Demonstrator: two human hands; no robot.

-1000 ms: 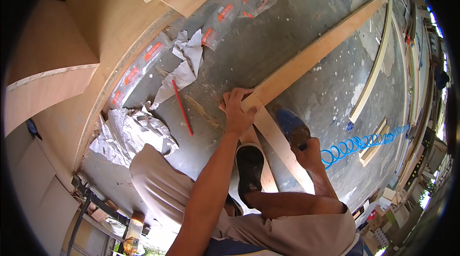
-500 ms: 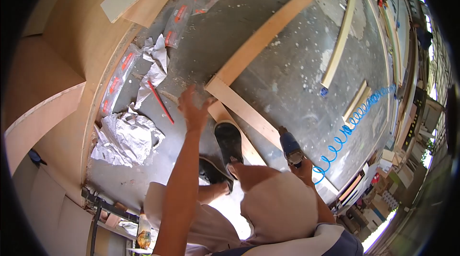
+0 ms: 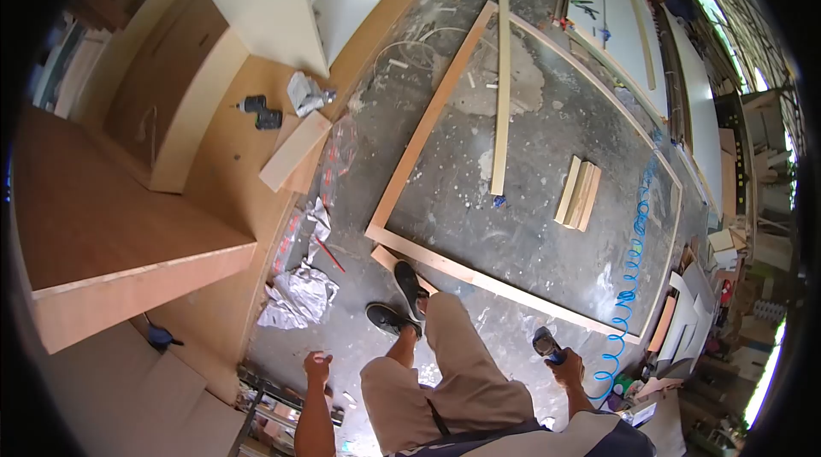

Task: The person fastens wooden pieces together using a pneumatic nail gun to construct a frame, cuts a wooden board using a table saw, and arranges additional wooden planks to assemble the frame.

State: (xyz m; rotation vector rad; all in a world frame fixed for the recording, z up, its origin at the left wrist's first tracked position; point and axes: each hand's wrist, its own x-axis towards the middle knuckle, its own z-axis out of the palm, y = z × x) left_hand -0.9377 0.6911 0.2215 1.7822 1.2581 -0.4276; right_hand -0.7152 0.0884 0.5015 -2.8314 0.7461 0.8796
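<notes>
My right hand grips a dark air nailer, held low right of my legs, with a coiled blue hose near it. My left hand hangs left of my knees, touching nothing I can see, its fingers curled. On the floor ahead lies a large frame of wooden strips; its near strip meets the left strip at a corner. A short board lies by that corner, partly under my shoe.
Inside the frame are a long pale strip and a few short blocks. Crumpled paper and a red pencil lie left of my feet. A drill rests on the wooden cabinet panel at left.
My left hand has let go of the frame corner and drawn back toward my body. The nailer has moved away from the strips with my right hand. I have risen, and the view is wider.
</notes>
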